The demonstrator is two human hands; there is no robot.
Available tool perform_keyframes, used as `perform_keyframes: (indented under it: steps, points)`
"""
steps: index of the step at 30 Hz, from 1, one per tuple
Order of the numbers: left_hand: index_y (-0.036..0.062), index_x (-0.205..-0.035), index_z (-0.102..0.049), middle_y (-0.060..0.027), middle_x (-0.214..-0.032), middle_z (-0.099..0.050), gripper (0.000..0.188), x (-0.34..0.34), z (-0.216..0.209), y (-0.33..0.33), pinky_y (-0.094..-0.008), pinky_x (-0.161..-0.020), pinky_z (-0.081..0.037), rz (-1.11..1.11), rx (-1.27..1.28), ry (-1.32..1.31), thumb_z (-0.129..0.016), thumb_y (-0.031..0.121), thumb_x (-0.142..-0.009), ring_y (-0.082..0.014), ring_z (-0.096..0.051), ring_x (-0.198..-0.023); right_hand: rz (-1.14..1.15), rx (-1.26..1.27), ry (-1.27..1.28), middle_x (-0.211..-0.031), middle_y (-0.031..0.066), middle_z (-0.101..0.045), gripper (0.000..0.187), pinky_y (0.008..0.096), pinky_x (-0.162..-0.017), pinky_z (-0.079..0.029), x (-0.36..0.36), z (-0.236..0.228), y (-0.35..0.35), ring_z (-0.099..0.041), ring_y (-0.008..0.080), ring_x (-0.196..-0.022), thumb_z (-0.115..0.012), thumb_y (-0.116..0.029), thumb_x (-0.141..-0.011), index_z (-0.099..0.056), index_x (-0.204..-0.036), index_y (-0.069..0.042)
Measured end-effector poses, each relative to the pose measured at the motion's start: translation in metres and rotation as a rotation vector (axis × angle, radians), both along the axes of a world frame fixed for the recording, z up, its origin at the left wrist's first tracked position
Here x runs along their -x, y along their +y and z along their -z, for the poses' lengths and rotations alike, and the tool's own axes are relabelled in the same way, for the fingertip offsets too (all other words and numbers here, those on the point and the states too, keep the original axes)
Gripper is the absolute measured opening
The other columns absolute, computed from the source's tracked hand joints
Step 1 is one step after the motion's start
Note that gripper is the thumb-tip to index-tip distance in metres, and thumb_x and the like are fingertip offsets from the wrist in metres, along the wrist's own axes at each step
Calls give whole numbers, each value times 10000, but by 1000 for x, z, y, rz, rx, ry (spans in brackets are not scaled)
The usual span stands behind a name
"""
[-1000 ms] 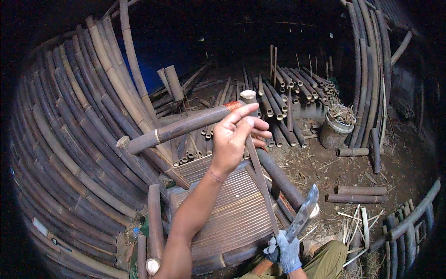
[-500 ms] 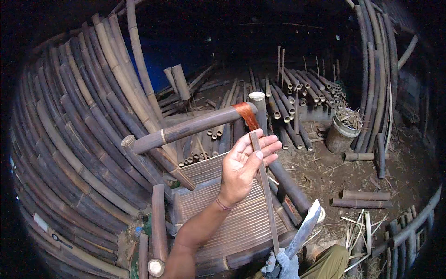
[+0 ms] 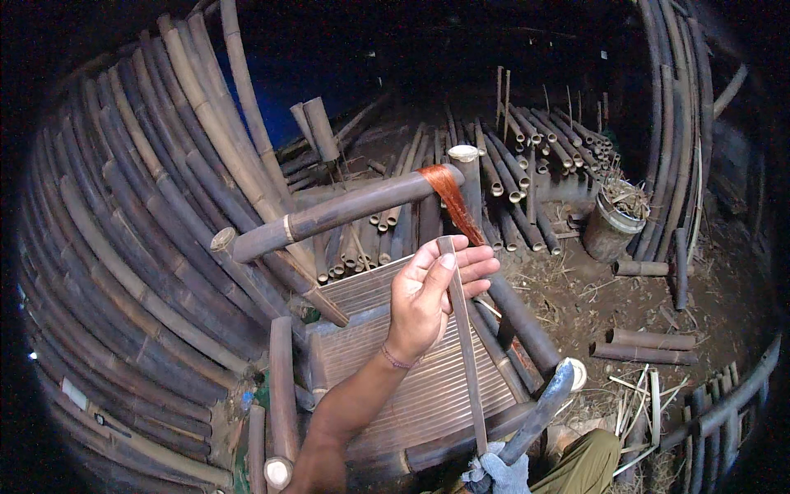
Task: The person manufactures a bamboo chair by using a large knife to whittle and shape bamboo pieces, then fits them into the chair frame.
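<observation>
strip of flat, narrow brown bamboo (image 3: 467, 350) slants across the middle of the view, upper end in the bare left hand (image 3: 421, 303), lower end at the right hand in a grey knit glove (image 3: 504, 474). left hand: thumb pressed over the strip, pinning it against the fingers, fingertips extended past it to the right. right hand: curled low by the bottom edge, gathered round the base of a knife with a curved, dark metal blade (image 3: 539, 412); handle hidden, and cannot tell how firmly the strip is gripped there. blade points up and right, near a thick pole's pale cut end (image 3: 573, 375). beneath strip and left forearm: ribbed seat of thin bamboo slats (image 3: 428, 387), framed by dark round poles. above, a thick dark bamboo crossbar (image 3: 337, 214), its right end wrapped in glossy orange-red fibre (image 3: 448, 193) trailing down behind the left fingers. right, on bare earth: 2 short brown bamboo lengths (image 3: 644, 356) side by side, pale split slivers (image 3: 654, 403) near them, grimy round bucket (image 3: 607, 235) heaped with shavings (image 3: 623, 198) farther back.
</observation>
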State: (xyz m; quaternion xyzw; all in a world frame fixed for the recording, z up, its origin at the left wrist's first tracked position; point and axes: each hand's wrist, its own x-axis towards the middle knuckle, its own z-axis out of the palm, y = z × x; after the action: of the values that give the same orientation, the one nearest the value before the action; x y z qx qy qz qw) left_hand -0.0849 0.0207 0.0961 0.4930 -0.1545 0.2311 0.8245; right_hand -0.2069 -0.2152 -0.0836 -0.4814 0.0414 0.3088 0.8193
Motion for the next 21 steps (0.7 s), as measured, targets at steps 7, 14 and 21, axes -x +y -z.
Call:
perform_keyframes:
  steps: [7, 14, 21]
  points:
    - [-7, -1074, -583, -145, -847, -689, 374, -8, 32, 27, -311, -589, -601, -122, 94, 200, -459, 345, -1053, -213, -707, -708, 66, 146, -99, -723, 39, -616, 122, 286, -569, -539, -3, 16, 8, -586, 124, -571, -671, -136, -924, -612, -961, -35]
    - [-44, -1069, -659, -87, -864, -691, 298, 12, 147, 106, -242, -569, -572, -402, -239, 586, -649, 237, -972, -126, -677, -692, 262, 248, 8, -704, 78, -601, 113, 370, -491, -556, -4, 41, -21, -574, 166, -499, -601, -134, -933, -551, -923, -34]
    - [-31, -1080, -639, -111, -933, -695, 205, 55, 231, 102, -235, -640, -610, -61, 34, 721, -677, 111, -937, -167, -718, -773, 443, 378, -177, -714, 20, -583, 94, 260, -480, -461, -21, 51, -56, -542, 105, -514, -641, -117, -902, -593, -911, -36]
